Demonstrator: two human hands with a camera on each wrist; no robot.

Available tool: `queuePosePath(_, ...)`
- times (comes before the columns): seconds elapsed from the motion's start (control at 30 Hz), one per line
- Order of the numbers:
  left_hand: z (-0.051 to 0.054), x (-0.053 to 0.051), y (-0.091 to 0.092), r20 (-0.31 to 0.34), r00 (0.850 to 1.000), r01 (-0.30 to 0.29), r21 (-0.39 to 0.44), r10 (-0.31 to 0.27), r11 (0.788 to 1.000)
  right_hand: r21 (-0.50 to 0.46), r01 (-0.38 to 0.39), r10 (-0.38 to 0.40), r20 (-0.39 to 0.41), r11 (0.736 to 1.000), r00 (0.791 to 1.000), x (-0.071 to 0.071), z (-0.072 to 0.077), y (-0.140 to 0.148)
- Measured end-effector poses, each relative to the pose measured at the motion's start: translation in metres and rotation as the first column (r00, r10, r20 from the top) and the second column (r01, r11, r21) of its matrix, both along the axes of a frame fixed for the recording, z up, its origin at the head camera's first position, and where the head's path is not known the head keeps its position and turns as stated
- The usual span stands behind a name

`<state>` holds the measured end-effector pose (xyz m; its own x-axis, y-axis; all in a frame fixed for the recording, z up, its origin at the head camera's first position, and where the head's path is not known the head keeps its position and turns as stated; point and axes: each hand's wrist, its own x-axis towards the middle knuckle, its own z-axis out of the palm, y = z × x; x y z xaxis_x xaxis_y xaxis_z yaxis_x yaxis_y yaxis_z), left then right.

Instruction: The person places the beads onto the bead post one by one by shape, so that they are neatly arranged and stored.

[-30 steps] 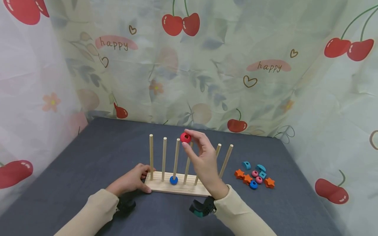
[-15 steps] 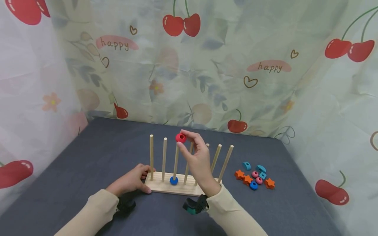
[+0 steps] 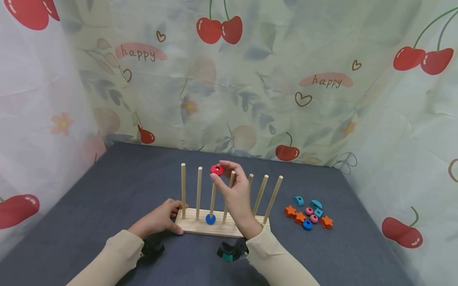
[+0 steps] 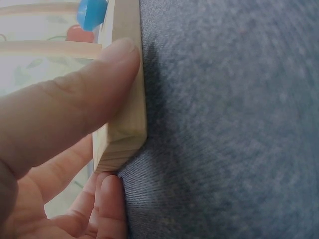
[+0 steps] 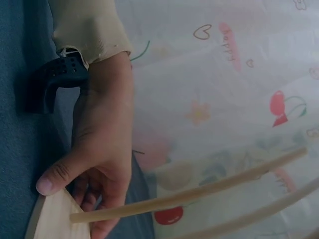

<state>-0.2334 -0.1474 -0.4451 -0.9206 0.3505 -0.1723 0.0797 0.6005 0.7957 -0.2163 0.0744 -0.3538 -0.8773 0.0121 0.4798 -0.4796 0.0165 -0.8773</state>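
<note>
A wooden pegboard [image 3: 223, 227] with several upright pegs stands on the table. My left hand [image 3: 162, 216] grips its left end; in the left wrist view the thumb [image 4: 75, 92] lies along the front edge and the fingers curl round the end. My right hand [image 3: 237, 194] pinches a red bead [image 3: 216, 171] between thumb and fingers at the top of the third peg [image 3: 213, 196] from the left. Whether the peg tip is inside the hole, I cannot tell. A blue bead [image 3: 210, 219] sits at the foot of that same peg. The right wrist view shows the left hand, not the right.
Right of the pegboard lie several loose pieces: orange stars [image 3: 326, 222], pink beads [image 3: 313, 218], a blue bead [image 3: 307, 224] and light blue blocks [image 3: 317, 212]. A printed curtain [image 3: 229, 99] hangs behind the dark table [image 3: 340, 258] and at both sides.
My right hand has moved left with the red bead, then slightly down, to the top of the third peg. The bead's hole now faces more upward. The left hand has stayed put.
</note>
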Motion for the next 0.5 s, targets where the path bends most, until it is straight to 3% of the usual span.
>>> queuePosePath(0.2, 0.0, 0.001, 0.0, 0.007, 1.0, -0.002, -0.003, 0.002, 1.0, -0.029, 0.002, -0.001, 0.066, 1.0, 0.998, 0.0, -0.008, -0.001)
queuePosePath(0.5, 0.002, 0.001, 0.001, 0.003, 1.0, -0.007, -0.014, 0.007, 1.0, -0.03, -0.003, 0.005, 0.051, 1.0, 0.999, -0.001, -0.011, -0.001)
